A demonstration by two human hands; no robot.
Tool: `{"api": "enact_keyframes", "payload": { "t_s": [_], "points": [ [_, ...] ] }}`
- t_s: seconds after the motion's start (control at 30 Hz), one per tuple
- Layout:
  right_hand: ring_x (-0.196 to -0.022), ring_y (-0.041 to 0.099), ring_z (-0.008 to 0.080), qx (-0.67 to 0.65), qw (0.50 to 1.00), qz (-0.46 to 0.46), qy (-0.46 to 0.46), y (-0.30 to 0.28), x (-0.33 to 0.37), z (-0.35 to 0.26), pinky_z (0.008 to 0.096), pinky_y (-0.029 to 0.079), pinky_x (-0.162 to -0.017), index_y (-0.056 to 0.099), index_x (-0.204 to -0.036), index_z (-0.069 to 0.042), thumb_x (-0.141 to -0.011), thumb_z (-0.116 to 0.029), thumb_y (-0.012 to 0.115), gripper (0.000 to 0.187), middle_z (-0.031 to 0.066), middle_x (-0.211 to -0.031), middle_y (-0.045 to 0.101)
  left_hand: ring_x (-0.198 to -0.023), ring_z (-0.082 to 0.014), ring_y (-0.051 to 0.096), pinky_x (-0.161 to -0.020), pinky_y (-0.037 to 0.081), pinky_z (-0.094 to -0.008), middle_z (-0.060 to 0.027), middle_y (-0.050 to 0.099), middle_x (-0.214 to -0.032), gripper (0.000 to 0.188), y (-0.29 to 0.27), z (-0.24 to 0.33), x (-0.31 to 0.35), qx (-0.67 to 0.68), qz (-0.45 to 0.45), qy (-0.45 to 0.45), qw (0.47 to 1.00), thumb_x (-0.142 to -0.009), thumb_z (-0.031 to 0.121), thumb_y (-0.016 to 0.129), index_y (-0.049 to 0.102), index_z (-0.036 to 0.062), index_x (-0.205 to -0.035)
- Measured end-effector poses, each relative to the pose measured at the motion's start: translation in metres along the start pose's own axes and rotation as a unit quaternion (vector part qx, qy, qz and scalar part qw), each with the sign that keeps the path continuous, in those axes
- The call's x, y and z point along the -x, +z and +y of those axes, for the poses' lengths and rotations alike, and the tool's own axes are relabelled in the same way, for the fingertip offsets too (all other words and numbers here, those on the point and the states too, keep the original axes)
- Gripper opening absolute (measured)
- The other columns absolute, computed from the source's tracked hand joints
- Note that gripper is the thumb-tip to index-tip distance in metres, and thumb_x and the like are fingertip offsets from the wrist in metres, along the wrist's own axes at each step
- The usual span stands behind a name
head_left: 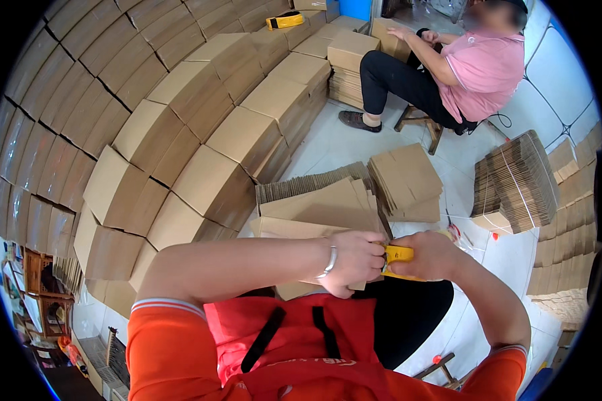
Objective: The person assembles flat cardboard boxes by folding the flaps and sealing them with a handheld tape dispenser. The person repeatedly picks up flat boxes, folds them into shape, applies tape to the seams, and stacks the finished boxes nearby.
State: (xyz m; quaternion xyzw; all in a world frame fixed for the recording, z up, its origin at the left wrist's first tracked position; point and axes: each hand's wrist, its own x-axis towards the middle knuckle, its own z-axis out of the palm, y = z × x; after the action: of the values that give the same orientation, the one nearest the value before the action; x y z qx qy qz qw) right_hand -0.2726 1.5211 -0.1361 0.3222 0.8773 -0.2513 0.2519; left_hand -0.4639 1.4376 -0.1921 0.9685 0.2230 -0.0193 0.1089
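My right hand is closed around a yellow tape dispenser, in front of my lap. Close beside it, my left hand has its fingers curled in, knuckles toward the dispenser; what they hold, if anything, is hidden. A silver bangle is on the left wrist. Under and beyond the left forearm lies a brown cardboard box, partly covered by the arm. Just past it, loose flat cardboard sheets rest against a row of folded cartons.
Stacked cartons rise in steps along the left. Another flat cardboard pile lies ahead. A strapped carton bundle stands at right, near scissors on the floor. A seated person in pink handles a box at the back.
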Motion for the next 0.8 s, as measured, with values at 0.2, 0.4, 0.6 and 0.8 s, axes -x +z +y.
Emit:
{"api": "enact_keyframes", "payload": {
  "t_s": [0.2,0.4,0.6,0.8],
  "points": [
    [-0.083,0.069,0.0343,0.108,0.991,0.081,0.010,0.032,-0.004,-0.003,0.0444,0.055,-0.075,0.070,-0.104,-0.013,-0.080,-0.050,0.064,0.045,0.0143,-0.085,0.071,-0.105,-0.0184,0.060,-0.096,0.044,-0.0343,0.0022,0.068,-0.106,0.032,-0.006,0.012,-0.040,-0.026,-0.267,-0.098,0.958,-0.085,0.035,0.055,0.067,0.0176,-0.109],
    [-0.077,0.069,0.0350,0.013,0.984,0.178,0.018,0.022,0.021,0.004,0.0434,0.055,-0.072,0.069,-0.112,-0.009,-0.079,-0.045,0.069,0.049,0.0168,-0.083,0.071,-0.118,-0.0213,0.055,-0.111,0.025,-0.0529,-0.0021,0.067,-0.115,0.060,-0.030,0.022,-0.024,-0.072,-0.187,-0.096,0.975,-0.081,0.047,0.062,0.054,0.0129,-0.129],
    [-0.064,0.068,0.0197,-0.445,0.826,0.337,0.080,0.017,0.045,0.049,0.0310,0.054,-0.054,0.062,-0.126,-0.001,-0.087,-0.023,0.071,0.046,0.0127,-0.088,0.071,-0.143,-0.0380,0.026,-0.112,0.016,-0.0655,-0.0211,0.032,-0.150,0.123,-0.051,0.037,0.092,0.017,0.082,-0.376,0.923,-0.057,0.053,0.084,0.021,0.0075,-0.152],
    [-0.057,0.060,0.0150,-0.729,0.549,0.409,0.003,0.044,-0.037,0.039,0.0293,0.050,-0.046,0.059,-0.118,-0.002,-0.098,-0.026,0.059,0.031,0.0068,-0.079,0.064,-0.127,-0.0411,0.043,-0.103,0.044,-0.0413,-0.0234,0.044,-0.136,0.113,-0.037,0.026,0.155,0.178,0.047,-0.494,0.850,-0.055,0.043,0.086,0.031,0.0007,-0.144]
  ]
}}
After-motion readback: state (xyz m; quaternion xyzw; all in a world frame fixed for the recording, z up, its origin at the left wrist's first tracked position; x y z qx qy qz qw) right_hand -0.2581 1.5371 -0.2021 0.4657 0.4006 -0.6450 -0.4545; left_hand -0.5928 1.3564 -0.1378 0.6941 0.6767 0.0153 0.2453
